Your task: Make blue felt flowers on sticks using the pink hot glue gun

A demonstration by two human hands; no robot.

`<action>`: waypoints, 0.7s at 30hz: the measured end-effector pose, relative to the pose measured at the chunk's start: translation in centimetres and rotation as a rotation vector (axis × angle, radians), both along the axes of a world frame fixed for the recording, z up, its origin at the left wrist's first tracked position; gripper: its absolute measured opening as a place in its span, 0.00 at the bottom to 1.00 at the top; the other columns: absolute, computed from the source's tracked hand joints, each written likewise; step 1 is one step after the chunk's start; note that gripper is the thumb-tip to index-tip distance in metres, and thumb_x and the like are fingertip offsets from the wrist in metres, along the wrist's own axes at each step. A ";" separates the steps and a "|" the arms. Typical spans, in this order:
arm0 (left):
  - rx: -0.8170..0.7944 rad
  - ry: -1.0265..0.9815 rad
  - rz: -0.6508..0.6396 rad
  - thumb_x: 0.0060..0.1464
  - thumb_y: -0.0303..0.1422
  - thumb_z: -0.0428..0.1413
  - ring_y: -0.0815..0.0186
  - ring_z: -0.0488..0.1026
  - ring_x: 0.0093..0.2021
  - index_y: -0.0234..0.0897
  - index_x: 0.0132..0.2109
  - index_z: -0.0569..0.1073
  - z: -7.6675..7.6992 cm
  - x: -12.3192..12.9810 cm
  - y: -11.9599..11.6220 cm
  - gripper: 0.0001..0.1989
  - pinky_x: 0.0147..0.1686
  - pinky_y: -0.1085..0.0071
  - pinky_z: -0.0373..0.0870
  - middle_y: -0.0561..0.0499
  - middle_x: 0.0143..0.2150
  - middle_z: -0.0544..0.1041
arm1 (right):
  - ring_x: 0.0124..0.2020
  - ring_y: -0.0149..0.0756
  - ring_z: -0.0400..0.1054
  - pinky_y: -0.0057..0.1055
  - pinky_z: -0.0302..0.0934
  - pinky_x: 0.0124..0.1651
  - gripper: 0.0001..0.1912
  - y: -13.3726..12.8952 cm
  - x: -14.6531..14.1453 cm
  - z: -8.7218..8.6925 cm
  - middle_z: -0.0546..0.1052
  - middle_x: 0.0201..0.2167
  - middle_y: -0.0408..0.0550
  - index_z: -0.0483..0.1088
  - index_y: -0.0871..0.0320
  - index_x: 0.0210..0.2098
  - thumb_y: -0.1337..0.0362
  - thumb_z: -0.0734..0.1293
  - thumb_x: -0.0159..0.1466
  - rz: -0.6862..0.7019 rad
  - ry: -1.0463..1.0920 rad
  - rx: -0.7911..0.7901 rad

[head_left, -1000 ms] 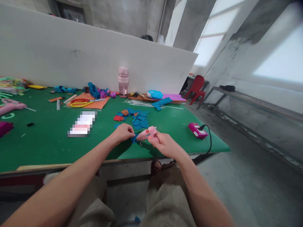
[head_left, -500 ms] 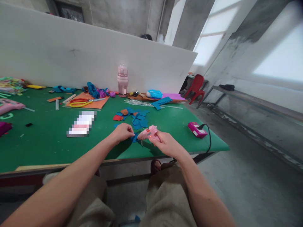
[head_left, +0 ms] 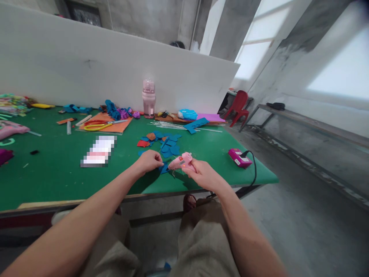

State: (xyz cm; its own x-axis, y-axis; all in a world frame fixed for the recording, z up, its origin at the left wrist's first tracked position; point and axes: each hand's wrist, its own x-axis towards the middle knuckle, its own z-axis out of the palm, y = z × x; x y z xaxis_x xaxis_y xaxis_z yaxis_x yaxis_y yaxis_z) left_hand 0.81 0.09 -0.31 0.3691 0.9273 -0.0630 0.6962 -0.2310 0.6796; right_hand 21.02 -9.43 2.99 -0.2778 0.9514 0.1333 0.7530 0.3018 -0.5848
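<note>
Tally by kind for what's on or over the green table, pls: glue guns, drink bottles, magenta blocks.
Glue guns: 2 (held glue gun in the right hand, left-side glue gun)
Drink bottles: 1 (pink bottle)
Magenta blocks: 2 (plugged-in block, cut-off block at left frame edge)
Total: 5

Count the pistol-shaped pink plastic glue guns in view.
2. One pink glue gun is in the right hand; another pink glue gun lies on the green-topped table, cut off by the picture's left edge.
</note>
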 end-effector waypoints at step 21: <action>-0.023 -0.019 0.016 0.35 0.33 0.57 0.70 0.64 0.22 0.34 0.21 0.72 0.1 0.2 -0.1 0.06 0.21 0.74 0.56 0.53 0.19 0.70 | 0.30 0.33 0.64 0.26 0.52 0.32 0.14 0.2 0.4 -0.1 0.72 0.29 0.48 0.66 0.61 0.40 0.59 0.57 0.61 -0.044 -0.070 0.018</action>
